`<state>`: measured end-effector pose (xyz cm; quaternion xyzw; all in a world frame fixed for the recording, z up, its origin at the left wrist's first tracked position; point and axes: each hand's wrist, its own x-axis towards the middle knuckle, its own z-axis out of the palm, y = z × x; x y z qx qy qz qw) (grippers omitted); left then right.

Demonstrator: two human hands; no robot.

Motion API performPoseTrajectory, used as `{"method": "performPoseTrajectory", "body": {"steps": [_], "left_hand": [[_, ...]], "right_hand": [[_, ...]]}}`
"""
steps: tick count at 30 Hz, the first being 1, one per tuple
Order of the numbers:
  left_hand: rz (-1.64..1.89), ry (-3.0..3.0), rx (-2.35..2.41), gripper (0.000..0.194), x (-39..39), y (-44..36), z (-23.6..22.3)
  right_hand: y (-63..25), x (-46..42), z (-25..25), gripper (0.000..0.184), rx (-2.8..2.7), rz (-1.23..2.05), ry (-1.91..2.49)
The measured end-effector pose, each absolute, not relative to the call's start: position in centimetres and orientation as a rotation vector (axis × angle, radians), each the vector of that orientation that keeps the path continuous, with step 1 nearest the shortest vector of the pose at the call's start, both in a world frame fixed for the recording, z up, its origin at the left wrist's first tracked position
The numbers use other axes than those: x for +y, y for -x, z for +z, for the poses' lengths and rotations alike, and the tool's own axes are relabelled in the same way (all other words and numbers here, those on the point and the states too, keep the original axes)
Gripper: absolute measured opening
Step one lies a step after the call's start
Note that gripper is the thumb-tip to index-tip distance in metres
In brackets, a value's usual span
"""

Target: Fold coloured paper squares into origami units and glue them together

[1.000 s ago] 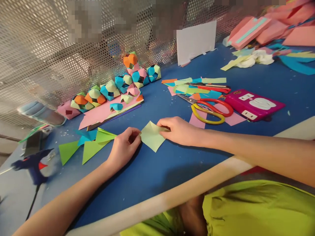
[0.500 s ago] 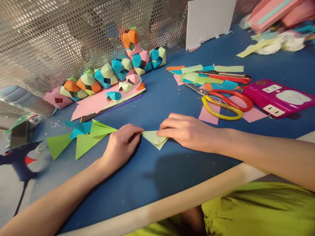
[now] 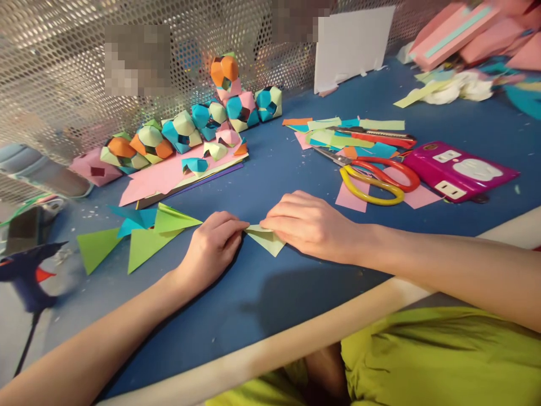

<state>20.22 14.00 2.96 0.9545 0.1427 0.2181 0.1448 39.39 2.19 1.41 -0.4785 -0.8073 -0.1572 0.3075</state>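
Note:
A small pale green paper triangle (image 3: 270, 241), folded, lies on the blue table between my hands with its point toward me. My left hand (image 3: 217, 241) pinches its left corner between thumb and fingers. Across the upper right part of the paper, my right hand (image 3: 307, 224) rests with fingers closed together, pressing the folded edge and hiding the right corner. Left of my left hand lie bright green paper triangles (image 3: 150, 248) and a blue paper piece (image 3: 137, 220).
Folded paper balls (image 3: 181, 132) line the mesh panel (image 3: 249, 34). Scissors (image 3: 376, 186), a cutter (image 3: 380, 135) and a magenta power strip (image 3: 460, 169) lie right. A glue gun (image 3: 31, 276) and a bottle (image 3: 46, 172) are left; a white board (image 3: 355, 48) stands behind.
My right hand has slid slightly left along the folded edge, toward my left hand. The paper's upper layer now lies flatter. My left hand keeps its hold, and the view has shifted slightly.

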Motion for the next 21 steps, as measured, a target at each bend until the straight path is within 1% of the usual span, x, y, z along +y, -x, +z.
{"method": "performPoseTrajectory", "body": {"steps": [6, 12, 21], "left_hand": [[0.485, -2.445, 0.57, 0.022, 13.1, -20.4, 3.9], [0.568, -2.657, 0.471, 0.022, 13.1, -20.1, 3.2], [0.567, -2.764, 0.438, 0.024, 13.1, -20.0, 3.0]], "right_hand": [[-40.0, 1.3, 1.5, 0.023, -2.2, -0.344, 1.189], [-40.3, 0.9, 1.6, 0.029, -2.296, -0.313, 1.258], [-40.4, 0.7, 2.0, 0.034, -2.414, -0.453, 1.218]]}}
